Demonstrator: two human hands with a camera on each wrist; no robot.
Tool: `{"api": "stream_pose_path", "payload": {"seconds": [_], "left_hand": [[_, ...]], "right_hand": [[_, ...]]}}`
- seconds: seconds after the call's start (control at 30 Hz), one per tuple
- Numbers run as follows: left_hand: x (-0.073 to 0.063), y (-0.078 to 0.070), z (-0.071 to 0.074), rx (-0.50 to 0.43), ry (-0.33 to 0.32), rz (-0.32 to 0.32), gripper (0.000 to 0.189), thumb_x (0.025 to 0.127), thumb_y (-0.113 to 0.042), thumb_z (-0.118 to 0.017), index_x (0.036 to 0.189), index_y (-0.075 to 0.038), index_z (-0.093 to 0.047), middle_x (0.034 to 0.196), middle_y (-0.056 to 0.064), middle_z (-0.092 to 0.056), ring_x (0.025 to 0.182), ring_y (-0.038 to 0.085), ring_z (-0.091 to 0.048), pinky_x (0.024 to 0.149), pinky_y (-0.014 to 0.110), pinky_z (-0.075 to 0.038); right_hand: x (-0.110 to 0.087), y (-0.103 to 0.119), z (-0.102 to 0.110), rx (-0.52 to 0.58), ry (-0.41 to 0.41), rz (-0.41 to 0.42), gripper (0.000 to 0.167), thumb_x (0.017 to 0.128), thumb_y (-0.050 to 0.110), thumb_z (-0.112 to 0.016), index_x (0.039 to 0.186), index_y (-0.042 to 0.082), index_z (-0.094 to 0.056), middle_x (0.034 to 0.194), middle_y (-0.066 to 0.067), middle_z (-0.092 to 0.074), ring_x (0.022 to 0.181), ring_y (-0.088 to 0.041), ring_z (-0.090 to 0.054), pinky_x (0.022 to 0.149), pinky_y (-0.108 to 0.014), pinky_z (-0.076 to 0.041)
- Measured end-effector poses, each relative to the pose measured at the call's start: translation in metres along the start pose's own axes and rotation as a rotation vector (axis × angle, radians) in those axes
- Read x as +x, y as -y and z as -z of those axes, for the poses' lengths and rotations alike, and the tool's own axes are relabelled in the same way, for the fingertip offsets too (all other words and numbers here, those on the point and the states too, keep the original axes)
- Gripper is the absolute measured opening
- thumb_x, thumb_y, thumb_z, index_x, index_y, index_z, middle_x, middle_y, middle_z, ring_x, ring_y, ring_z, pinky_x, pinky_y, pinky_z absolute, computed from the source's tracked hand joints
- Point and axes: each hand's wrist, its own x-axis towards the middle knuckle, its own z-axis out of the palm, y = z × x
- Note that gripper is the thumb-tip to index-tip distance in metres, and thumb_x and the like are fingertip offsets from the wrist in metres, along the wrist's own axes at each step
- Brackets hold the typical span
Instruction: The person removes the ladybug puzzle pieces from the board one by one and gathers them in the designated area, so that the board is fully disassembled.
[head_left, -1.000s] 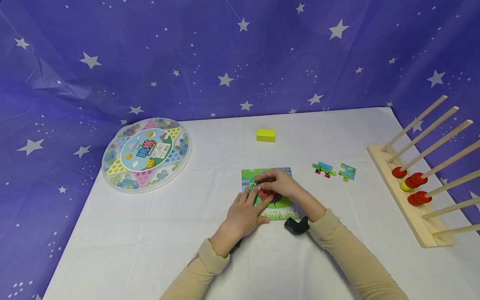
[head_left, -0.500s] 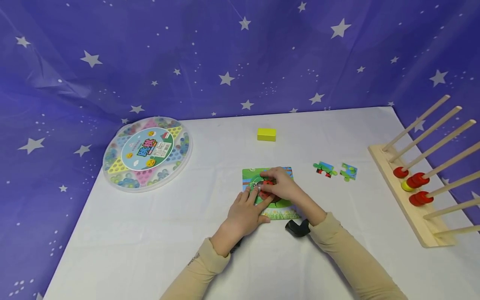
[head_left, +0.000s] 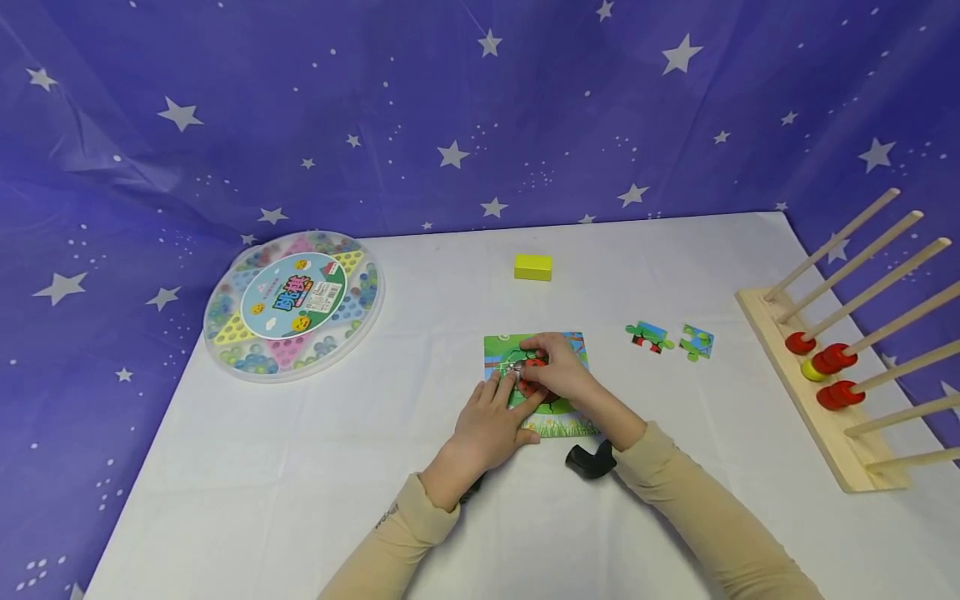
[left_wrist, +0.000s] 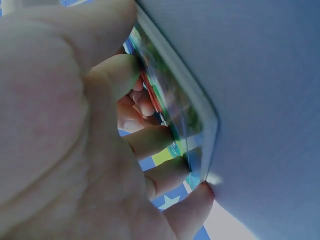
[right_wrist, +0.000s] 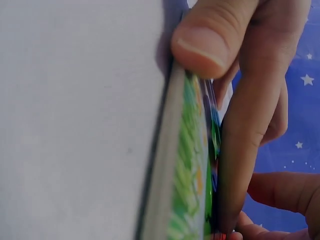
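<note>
A square ladybug jigsaw puzzle [head_left: 566, 423] lies on the white table in front of the person. The left hand [head_left: 491, 425] lies spread on its lower left, straight fingers pressing the picture. In the right wrist view, the left thumb [right_wrist: 205, 47] rests at the board's near edge. Over the ladybug's upper part, the right hand [head_left: 566, 367] bends its fingers, with thumb and index finger pinching a red puzzle piece [head_left: 536, 364]. Its outline is mostly hidden by the hands. Two loose puzzle pieces [head_left: 649, 336] lie apart to the right.
A round Chinese checkers box [head_left: 296, 307] lies at the left. Toward the back sits a yellow block [head_left: 533, 267]. A wooden peg rack [head_left: 810, 408] with red and yellow beads stands at the right. Near the right wrist is a black curved object [head_left: 590, 460].
Both hands stay almost in place on the puzzle. The right fingers have shifted only slightly, and the whole view has drifted a little. The loose pieces have not moved.
</note>
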Motion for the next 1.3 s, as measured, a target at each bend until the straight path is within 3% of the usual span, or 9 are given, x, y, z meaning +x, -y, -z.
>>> {"api": "stream_pose_path", "payload": {"seconds": [0.3, 0.53, 0.77, 1.03, 1.3], "left_hand": [[-0.0007, -0.0003, 0.0013, -0.007, -0.002, 0.003, 0.06, 0.088, -0.056, -0.037, 0.143, -0.035, -0.025, 0.144, 0.014, -0.024, 0.131, 0.034, -0.021, 0.102, 0.044, -0.024], [-0.0004, -0.0009, 0.0001, -0.005, -0.007, 0.005, 0.06, 0.088, -0.056, -0.036, 0.143, -0.035, -0.024, 0.144, 0.014, -0.024, 0.131, 0.035, -0.022, 0.102, 0.043, -0.025], [0.0, -0.0011, -0.0006, 0.009, 0.002, 0.006, 0.061, 0.088, -0.057, -0.035, 0.144, -0.036, -0.022, 0.144, 0.014, -0.024, 0.131, 0.035, -0.021, 0.102, 0.042, -0.025], [0.0006, -0.0018, -0.0002, 0.01, 0.022, 0.013, 0.06, 0.088, -0.057, -0.035, 0.143, -0.036, -0.024, 0.144, 0.012, -0.022, 0.131, 0.034, -0.019, 0.103, 0.042, -0.023], [-0.0002, -0.0018, 0.0008, 0.022, 0.012, 0.012, 0.061, 0.088, -0.057, -0.036, 0.143, -0.037, -0.022, 0.144, 0.011, -0.021, 0.131, 0.034, -0.02, 0.103, 0.042, -0.024]], "right_hand": [[0.0008, 0.0014, -0.0031, 0.007, -0.024, -0.031, 0.043, 0.078, -0.006, -0.059, 0.12, -0.005, -0.051, 0.116, -0.019, -0.037, 0.097, -0.029, -0.04, 0.073, -0.033, -0.043], [0.0047, 0.0004, 0.0025, -0.121, 0.004, 0.016, 0.041, 0.079, -0.002, -0.062, 0.119, -0.002, -0.053, 0.103, -0.015, -0.052, 0.084, -0.024, -0.049, 0.066, -0.031, -0.045], [0.007, -0.0011, 0.0058, -0.111, 0.056, 0.108, 0.045, 0.078, -0.003, -0.066, 0.119, -0.004, -0.047, 0.097, -0.012, -0.06, 0.077, -0.019, -0.055, 0.066, -0.029, -0.047], [0.009, -0.0008, 0.0019, -0.268, 0.068, 0.093, 0.053, 0.08, 0.008, -0.068, 0.128, 0.003, -0.046, 0.089, -0.004, -0.055, 0.066, -0.014, -0.053, 0.054, -0.027, -0.045], [0.0069, 0.0039, 0.0036, -0.327, 0.043, 0.109, 0.055, 0.079, 0.009, -0.07, 0.127, 0.001, -0.047, 0.082, -0.002, -0.058, 0.065, -0.011, -0.055, 0.056, -0.026, -0.046]]}}
